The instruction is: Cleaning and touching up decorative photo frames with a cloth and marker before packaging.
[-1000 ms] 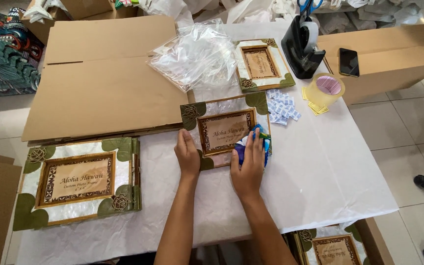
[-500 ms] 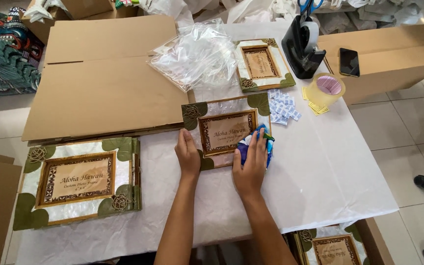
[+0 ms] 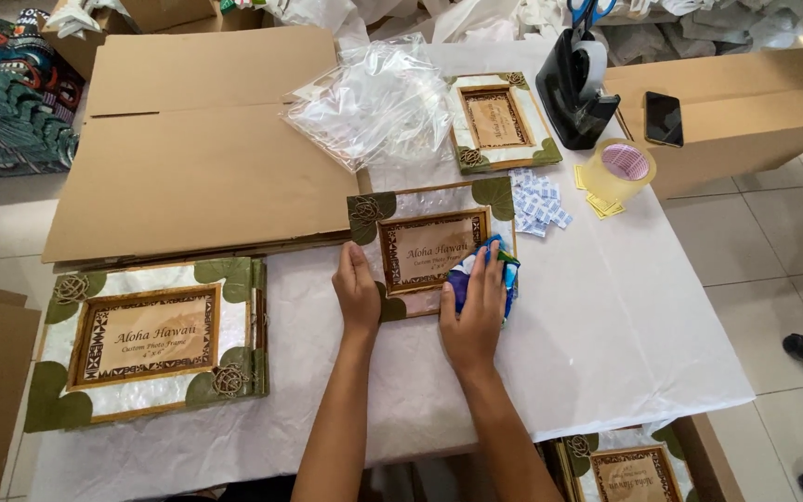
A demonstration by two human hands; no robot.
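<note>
A photo frame (image 3: 429,244) with green leaf corners and a pearly border lies flat at the middle of the white table (image 3: 625,325). My left hand (image 3: 357,290) rests flat on its lower left edge, steadying it. My right hand (image 3: 474,311) presses a blue cloth (image 3: 504,274) onto the frame's lower right part, fingers spread over the cloth.
A larger stack of similar frames (image 3: 146,339) lies at the left. Another frame (image 3: 499,121) and a clear plastic bag (image 3: 374,102) sit at the back. Flat cardboard (image 3: 188,158), a tape dispenser (image 3: 573,88), a tape roll (image 3: 620,167), small white packets (image 3: 539,200), a box with a phone (image 3: 664,118).
My right hand has shifted slightly with the cloth over the frame's right part. My left hand stays in place on the frame.
</note>
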